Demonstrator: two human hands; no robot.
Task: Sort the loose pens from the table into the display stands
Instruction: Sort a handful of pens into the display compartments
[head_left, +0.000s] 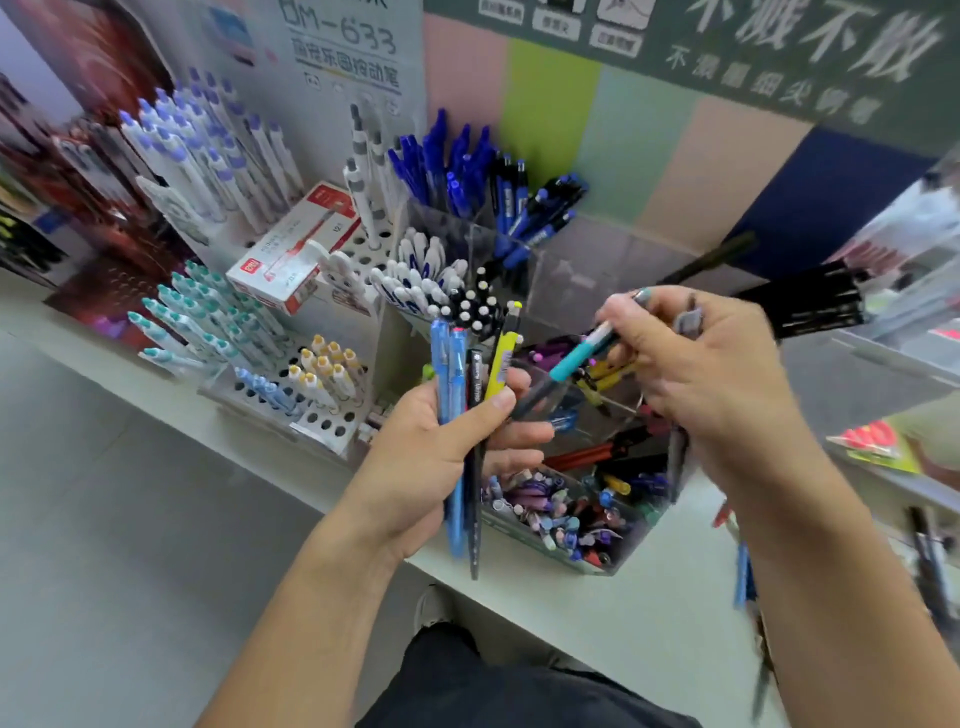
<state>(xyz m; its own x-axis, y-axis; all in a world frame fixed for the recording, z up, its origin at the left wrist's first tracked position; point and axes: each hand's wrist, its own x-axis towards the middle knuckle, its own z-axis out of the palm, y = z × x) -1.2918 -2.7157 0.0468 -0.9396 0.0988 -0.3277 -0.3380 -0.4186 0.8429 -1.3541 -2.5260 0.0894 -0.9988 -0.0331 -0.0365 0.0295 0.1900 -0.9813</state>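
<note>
Both hands are busy over the tabletop (597, 618). Seen from the head camera, the left hand (436, 457) has a closed grip on a bunch of pens (462, 395): two blue ones, a black one and a yellow one, held upright with the thumb pressed across their barrels and their tips poking out below the palm. The right hand (711, 374) is blurred, but its fingers are curled round a teal-and-grey pen (566, 364), pinching it near the top so that it slants down toward the left hand's bunch, its lower end just beside the left thumb. Something grey also shows between the right fingers; I cannot tell what it is.

Just behind the hands stands a clear stand (550, 530) whose compartments hold mixed coloured pens. Farther back, clear cups carry blue pens (452, 161) and white-capped pens (415, 280). To the left, a white perforated stand (332, 421) holds teal-capped pens (208, 317) and yellow-capped pens (327, 369) upright in its holes, with a red-and-white pen box (296, 249) lying behind them. A few loose pens (743, 571) lie on the tabletop at the right edge, under the right forearm.
</note>
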